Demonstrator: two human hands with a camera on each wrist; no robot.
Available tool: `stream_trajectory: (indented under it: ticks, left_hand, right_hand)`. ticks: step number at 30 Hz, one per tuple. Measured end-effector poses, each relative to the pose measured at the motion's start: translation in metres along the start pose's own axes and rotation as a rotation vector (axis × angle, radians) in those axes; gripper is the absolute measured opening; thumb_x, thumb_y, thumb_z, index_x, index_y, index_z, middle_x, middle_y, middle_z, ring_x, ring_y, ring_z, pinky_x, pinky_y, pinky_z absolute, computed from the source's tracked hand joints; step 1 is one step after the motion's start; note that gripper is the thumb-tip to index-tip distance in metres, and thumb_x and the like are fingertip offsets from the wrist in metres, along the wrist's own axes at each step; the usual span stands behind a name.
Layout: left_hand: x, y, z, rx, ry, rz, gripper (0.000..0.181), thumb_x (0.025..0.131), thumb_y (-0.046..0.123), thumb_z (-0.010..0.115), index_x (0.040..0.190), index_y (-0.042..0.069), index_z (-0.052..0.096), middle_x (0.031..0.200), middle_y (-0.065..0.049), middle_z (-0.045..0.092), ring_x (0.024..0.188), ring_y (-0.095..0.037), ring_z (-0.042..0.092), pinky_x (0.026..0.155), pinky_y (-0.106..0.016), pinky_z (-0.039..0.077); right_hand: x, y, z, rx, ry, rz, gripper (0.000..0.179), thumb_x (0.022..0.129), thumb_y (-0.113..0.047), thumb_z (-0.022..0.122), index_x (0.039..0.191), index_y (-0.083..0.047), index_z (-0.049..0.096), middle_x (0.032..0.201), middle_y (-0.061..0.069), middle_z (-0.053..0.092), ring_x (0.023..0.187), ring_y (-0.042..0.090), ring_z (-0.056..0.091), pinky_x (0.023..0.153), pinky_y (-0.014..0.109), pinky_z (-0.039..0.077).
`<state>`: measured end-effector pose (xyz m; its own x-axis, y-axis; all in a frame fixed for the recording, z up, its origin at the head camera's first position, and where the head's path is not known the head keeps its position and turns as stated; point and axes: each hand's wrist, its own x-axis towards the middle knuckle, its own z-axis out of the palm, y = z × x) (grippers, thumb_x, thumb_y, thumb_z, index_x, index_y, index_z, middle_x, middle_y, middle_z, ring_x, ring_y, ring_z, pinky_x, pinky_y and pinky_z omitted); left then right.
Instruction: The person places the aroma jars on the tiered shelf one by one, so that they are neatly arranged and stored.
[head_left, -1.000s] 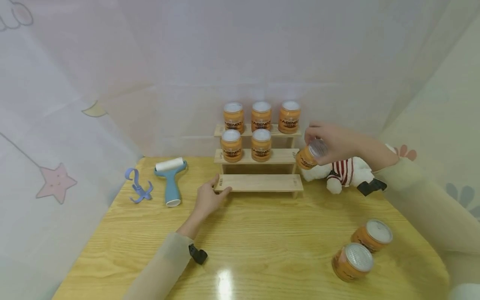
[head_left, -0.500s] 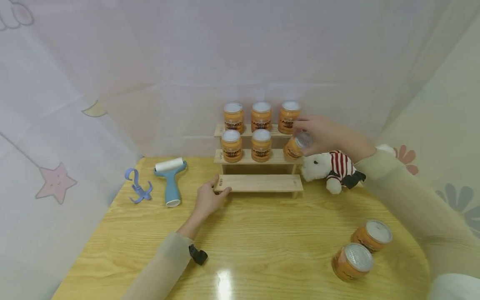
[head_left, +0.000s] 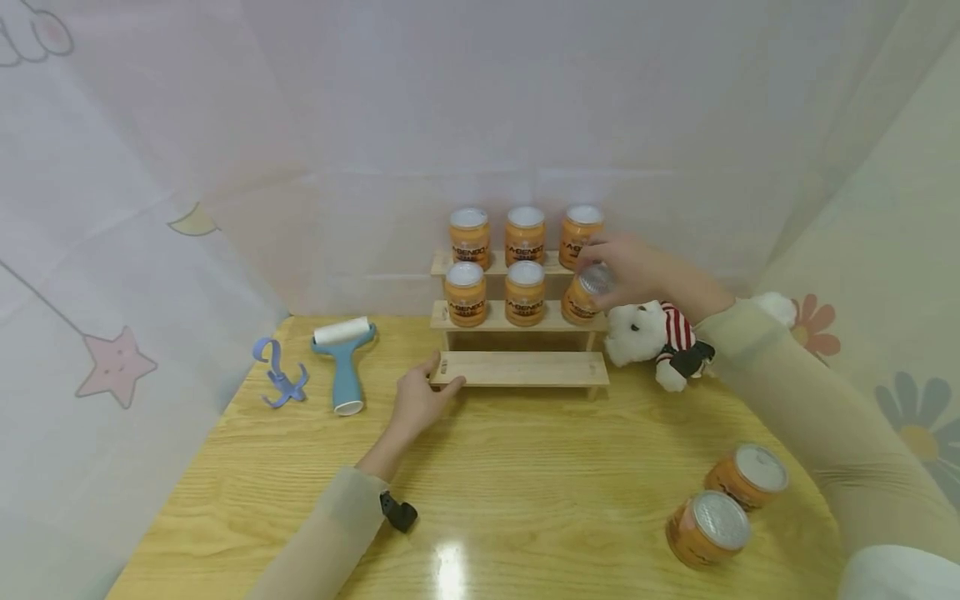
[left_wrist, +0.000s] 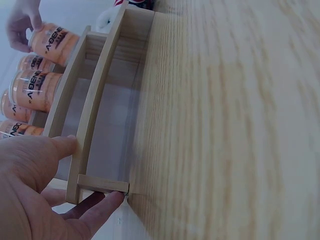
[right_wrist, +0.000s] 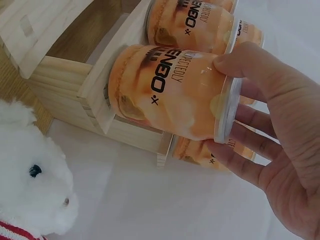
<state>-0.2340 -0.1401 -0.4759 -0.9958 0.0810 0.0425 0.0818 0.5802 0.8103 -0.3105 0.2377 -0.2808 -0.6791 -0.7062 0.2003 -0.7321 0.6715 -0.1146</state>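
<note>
A three-step wooden display rack stands at the back of the table. My left hand grips the left end of its lowest step; in the left wrist view the thumb lies on the step and fingers reach round the end leg. My right hand holds an orange can by its clear-lidded top, at the right end of the middle step. The can's base is at the board, slightly tilted in the head view. Two orange cans share that step, and three cans line the top step.
Two more orange cans stand at the table's front right. A white plush dog in a striped shirt lies right of the rack. On the left are a blue-handled lint roller and a purple hook. Cloth hangs behind.
My right hand has carried the can leftward from beside the rack onto the right end of the middle step, and the can has become more upright. The left hand has stayed in place.
</note>
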Motion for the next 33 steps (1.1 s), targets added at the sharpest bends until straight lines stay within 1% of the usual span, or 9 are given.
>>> stream_trajectory:
  ticks: [7, 11, 14, 16, 20, 26, 30, 33]
  left_hand:
    - [-0.001, 0.000, -0.001, 0.009, 0.006, -0.005, 0.081, 0.101, 0.044, 0.074, 0.163, 0.005, 0.040, 0.164, -0.023, 0.045, 0.037, -0.009, 0.029, 0.038, -0.023, 0.035]
    - [-0.001, 0.000, -0.001, 0.016, 0.012, -0.001, 0.080, 0.101, 0.043, 0.074, 0.163, 0.005, 0.040, 0.164, -0.023, 0.046, 0.038, -0.009, 0.029, 0.039, -0.022, 0.034]
    - [-0.001, 0.000, -0.001, 0.021, 0.016, 0.002, 0.080, 0.101, 0.043, 0.074, 0.163, 0.005, 0.040, 0.163, -0.022, 0.046, 0.038, -0.008, 0.028, 0.039, -0.022, 0.034]
    - [-0.001, 0.000, -0.001, 0.022, 0.018, 0.002, 0.080, 0.101, 0.043, 0.075, 0.163, 0.005, 0.040, 0.163, -0.022, 0.046, 0.038, -0.008, 0.028, 0.039, -0.021, 0.034]
    - [-0.001, -0.001, -0.001, 0.022, 0.020, 0.006, 0.081, 0.101, 0.043, 0.075, 0.162, 0.004, 0.041, 0.164, -0.022, 0.045, 0.038, -0.008, 0.027, 0.039, -0.021, 0.033]
    - [-0.001, -0.002, -0.003, 0.003, 0.020, 0.010, 0.080, 0.101, 0.043, 0.074, 0.163, 0.007, 0.040, 0.162, -0.024, 0.048, 0.038, -0.008, 0.033, 0.040, -0.023, 0.036]
    - [0.000, -0.004, -0.004, -0.002, 0.016, 0.004, 0.080, 0.101, 0.044, 0.074, 0.164, 0.009, 0.038, 0.161, -0.023, 0.049, 0.039, -0.009, 0.037, 0.041, -0.023, 0.039]
    - [0.000, -0.005, -0.004, -0.006, 0.010, 0.004, 0.081, 0.101, 0.043, 0.074, 0.165, 0.008, 0.037, 0.162, -0.024, 0.048, 0.040, -0.008, 0.041, 0.041, -0.024, 0.040]
  right_hand:
    - [0.002, 0.001, 0.003, 0.026, 0.009, -0.001, 0.037, 0.085, -0.011, 0.084, 0.119, 0.000, 0.076, 0.117, 0.018, 0.074, 0.106, 0.035, 0.070, 0.091, 0.053, 0.060]
    - [0.001, -0.001, 0.004, -0.009, 0.005, -0.003, 0.038, 0.089, -0.012, 0.080, 0.125, 0.000, 0.076, 0.123, 0.019, 0.075, 0.112, 0.037, 0.071, 0.095, 0.054, 0.060]
    - [0.000, -0.001, 0.006, -0.054, 0.000, 0.004, 0.040, 0.092, -0.016, 0.080, 0.129, -0.001, 0.075, 0.127, 0.019, 0.075, 0.116, 0.038, 0.071, 0.099, 0.055, 0.059]
    - [0.000, -0.002, 0.007, -0.064, 0.000, 0.010, 0.041, 0.093, -0.017, 0.080, 0.130, 0.000, 0.074, 0.129, 0.020, 0.075, 0.119, 0.040, 0.070, 0.103, 0.056, 0.057]
    - [-0.003, -0.004, 0.009, -0.044, -0.002, 0.028, 0.040, 0.096, -0.015, 0.077, 0.132, 0.001, 0.073, 0.132, 0.022, 0.073, 0.124, 0.042, 0.068, 0.108, 0.058, 0.054]
    - [-0.005, -0.002, 0.009, -0.004, 0.000, 0.019, 0.037, 0.099, -0.011, 0.074, 0.134, 0.000, 0.072, 0.135, 0.021, 0.073, 0.124, 0.041, 0.069, 0.106, 0.058, 0.055]
    - [-0.004, -0.002, 0.010, 0.002, -0.015, 0.031, 0.038, 0.101, -0.013, 0.075, 0.137, -0.003, 0.071, 0.139, 0.019, 0.071, 0.121, 0.038, 0.071, 0.104, 0.056, 0.057]
    - [-0.004, -0.003, 0.012, 0.007, -0.022, 0.040, 0.039, 0.101, -0.015, 0.074, 0.138, -0.004, 0.070, 0.142, 0.019, 0.069, 0.118, 0.036, 0.073, 0.103, 0.055, 0.058]
